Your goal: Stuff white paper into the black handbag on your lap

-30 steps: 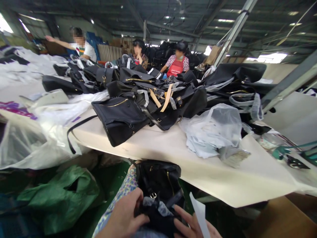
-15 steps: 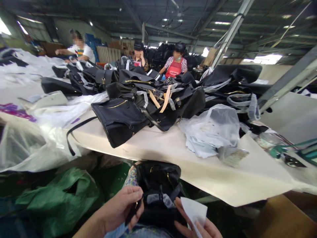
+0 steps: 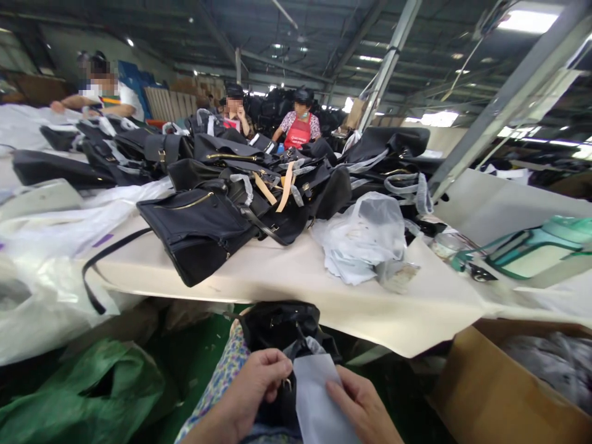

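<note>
My right hand [image 3: 356, 401] holds a flat white paper sheet or sleeve [image 3: 319, 394], thumb on its face and fingers behind. Close to its left edge, my left hand [image 3: 261, 379] is closed in a pinch. A small gold-coloured metal fitting [image 3: 287, 385] shows just under those fingertips, by what looks like a black strap; most of it is hidden. Behind both hands a black handbag [image 3: 280, 317] rests on my lap, a clear plastic wrap [image 3: 314, 345] on part of it. The sheet covers much of the bag's near side.
Black handbags [image 3: 198, 228] are heaped on the pale table [image 3: 277, 271]. A plastic bag of white sheets [image 3: 361, 237] lies to their right. A cardboard box [image 3: 504, 382] stands lower right, a green sack [image 3: 83, 394] lower left. Three people sit across the table.
The white sheet has moved left, in front of the handbag and close to my left hand. My left hand has turned, hiding more of the black strap. The view has swung right.
</note>
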### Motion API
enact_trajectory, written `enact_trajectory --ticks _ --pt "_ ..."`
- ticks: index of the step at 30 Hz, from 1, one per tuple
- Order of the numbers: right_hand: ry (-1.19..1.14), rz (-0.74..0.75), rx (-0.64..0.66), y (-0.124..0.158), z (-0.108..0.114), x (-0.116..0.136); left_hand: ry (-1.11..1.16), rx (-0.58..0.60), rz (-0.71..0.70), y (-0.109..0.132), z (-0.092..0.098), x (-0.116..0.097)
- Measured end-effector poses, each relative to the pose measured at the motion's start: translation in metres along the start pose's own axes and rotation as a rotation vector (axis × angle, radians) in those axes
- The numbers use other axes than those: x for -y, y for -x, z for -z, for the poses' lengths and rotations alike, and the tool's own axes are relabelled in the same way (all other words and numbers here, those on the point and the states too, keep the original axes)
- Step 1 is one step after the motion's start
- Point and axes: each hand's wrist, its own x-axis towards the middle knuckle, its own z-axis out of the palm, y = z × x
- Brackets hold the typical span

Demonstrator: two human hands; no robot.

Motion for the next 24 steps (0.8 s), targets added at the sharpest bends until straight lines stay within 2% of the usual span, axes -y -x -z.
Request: enact_trajectory --ticks 5,9,13,18,21,24 --pt "-0.158 -0.13 0.025 0.018 -0.025 0.018 0.163 0.005 -0.01 0.011 -0.002 0.002" --pt "-0.411 -0.207 -0.081 0.007 -0.05 0.02 0.243 -0.084 -0.02 0.016 -0.003 0.001" --pt "-0.536 -0.323 -0.004 -0.001 -0.056 0.019 0.205 -0.062 0.002 0.017 0.002 0.0" --pt "-0.483 -0.281 0.102 0.014 -0.055 0.021 0.083 -0.074 0.065 0.016 0.005 0.012" --pt "-0.438 -0.231 0.147 0.02 -0.064 0.02 0.114 -0.112 0.049 0.016 0.004 0.02" --pt "-0.488 -0.231 0.173 0.019 -0.076 0.015 0.136 -0.13 -0.006 0.016 0.004 0.024"
